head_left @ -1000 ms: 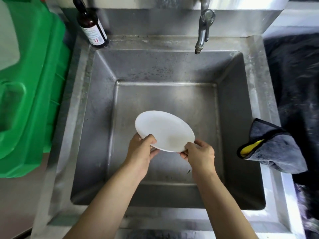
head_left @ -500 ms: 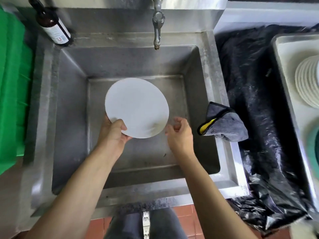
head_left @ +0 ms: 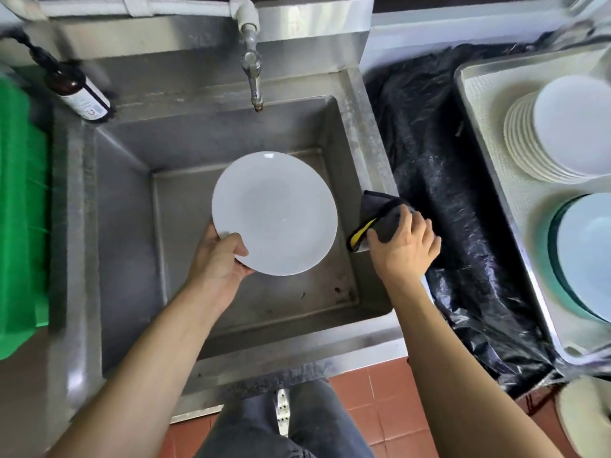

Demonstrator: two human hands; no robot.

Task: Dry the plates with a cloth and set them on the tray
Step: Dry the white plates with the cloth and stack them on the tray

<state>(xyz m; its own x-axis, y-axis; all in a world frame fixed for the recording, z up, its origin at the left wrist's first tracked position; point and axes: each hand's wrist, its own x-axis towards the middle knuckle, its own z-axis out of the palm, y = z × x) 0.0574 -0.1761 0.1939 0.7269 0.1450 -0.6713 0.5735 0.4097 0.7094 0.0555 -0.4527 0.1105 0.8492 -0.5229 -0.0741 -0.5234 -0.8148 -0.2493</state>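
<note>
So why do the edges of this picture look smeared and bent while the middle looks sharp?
Head view: the wide lens bows the sink rim and the tray; the green bin and the bottle are blurred at the left edge; the plate is sharp, with a small glint near its top rim.

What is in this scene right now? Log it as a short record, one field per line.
left hand: grips the white plate by its near-left rim, over the sink
right hand: lies on the grey cloth, fingers curling round it at the sink's right edge
tap: no water seen running
tray: at right, holding a stack of white plates and a stack of bluish plates
between sink and tray: black plastic sheet
far left: brown bottle, green bin
</note>
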